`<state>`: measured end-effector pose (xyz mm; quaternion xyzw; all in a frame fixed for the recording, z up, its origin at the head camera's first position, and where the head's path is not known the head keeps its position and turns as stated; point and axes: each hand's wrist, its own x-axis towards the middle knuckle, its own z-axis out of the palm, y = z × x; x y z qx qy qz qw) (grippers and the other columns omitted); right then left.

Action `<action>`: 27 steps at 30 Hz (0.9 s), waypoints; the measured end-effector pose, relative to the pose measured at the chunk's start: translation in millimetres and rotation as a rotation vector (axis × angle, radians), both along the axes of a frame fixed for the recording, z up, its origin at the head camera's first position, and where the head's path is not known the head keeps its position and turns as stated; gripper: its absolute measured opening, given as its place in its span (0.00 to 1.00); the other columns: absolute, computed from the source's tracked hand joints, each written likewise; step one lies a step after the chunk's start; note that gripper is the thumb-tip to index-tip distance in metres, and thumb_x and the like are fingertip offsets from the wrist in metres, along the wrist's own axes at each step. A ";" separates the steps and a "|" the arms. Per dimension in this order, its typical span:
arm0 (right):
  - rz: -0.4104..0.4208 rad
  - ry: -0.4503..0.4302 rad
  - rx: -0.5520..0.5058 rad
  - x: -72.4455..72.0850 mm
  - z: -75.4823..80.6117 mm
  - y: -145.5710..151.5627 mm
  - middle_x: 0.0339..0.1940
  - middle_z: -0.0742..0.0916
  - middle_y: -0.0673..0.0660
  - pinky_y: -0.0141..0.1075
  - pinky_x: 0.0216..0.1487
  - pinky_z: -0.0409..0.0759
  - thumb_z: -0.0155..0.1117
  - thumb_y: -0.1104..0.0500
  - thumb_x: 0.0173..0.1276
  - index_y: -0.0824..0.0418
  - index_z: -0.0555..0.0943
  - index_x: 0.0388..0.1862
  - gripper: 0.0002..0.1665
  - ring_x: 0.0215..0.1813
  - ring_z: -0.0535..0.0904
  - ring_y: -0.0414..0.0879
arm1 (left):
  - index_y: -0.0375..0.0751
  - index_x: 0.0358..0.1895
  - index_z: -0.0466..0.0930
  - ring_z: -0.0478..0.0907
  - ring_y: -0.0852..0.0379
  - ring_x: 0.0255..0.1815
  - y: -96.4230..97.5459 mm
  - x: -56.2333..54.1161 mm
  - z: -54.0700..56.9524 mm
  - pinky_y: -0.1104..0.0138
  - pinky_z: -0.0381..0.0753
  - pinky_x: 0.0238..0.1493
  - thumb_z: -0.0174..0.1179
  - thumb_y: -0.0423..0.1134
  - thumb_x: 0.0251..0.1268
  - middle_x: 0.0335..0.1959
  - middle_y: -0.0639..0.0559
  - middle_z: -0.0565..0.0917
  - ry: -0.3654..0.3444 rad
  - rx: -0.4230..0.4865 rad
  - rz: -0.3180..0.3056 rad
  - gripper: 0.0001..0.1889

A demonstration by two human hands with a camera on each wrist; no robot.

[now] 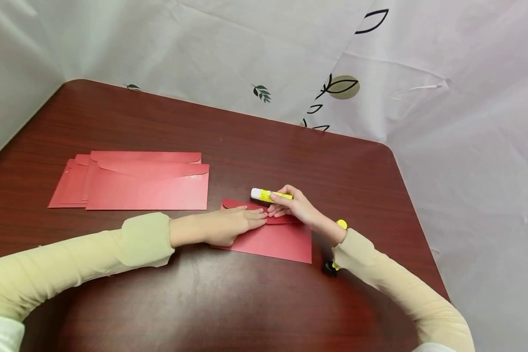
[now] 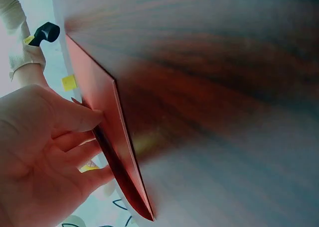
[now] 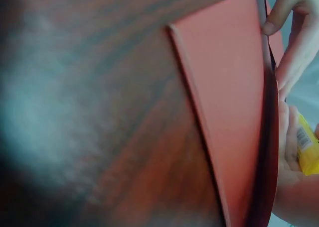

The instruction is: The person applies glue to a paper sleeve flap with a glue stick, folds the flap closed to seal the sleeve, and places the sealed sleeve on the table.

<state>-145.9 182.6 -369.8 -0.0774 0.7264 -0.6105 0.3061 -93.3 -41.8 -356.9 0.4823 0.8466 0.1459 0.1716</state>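
Observation:
A red envelope (image 1: pixel 281 242) lies on the table in the head view, its darker flap (image 1: pixel 286 220) along the far edge. My left hand (image 1: pixel 234 227) rests across the envelope's left part, fingers stretched over the flap. In the left wrist view, the thumb touches the envelope (image 2: pixel 107 100) below the raised-looking flap edge. My right hand (image 1: pixel 303 209) holds a yellow glue stick (image 1: pixel 261 195) with a white end between thumb and fingers, while its other fingertips touch the flap. Part of the yellow glue stick (image 3: pixel 308 147) also shows in the right wrist view.
Several overlapping red envelopes (image 1: pixel 147 190) lie on the left of the dark wooden table (image 1: pixel 229 132). A black and yellow device (image 1: pixel 331 268) is by the right wrist. Pale patterned sheeting (image 1: pixel 220 54) stands behind the table's far edge.

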 end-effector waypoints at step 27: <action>-0.097 0.103 -0.005 16.9 -13.7 -2.1 0.25 0.87 0.51 0.28 0.35 0.84 0.54 0.62 0.72 0.66 0.68 0.41 0.07 0.28 0.85 0.37 | 0.39 0.73 0.58 0.50 0.48 0.78 -1.3 0.7 -6.5 0.49 0.54 0.75 0.51 0.39 0.71 0.76 0.46 0.58 -0.047 -0.031 0.016 0.29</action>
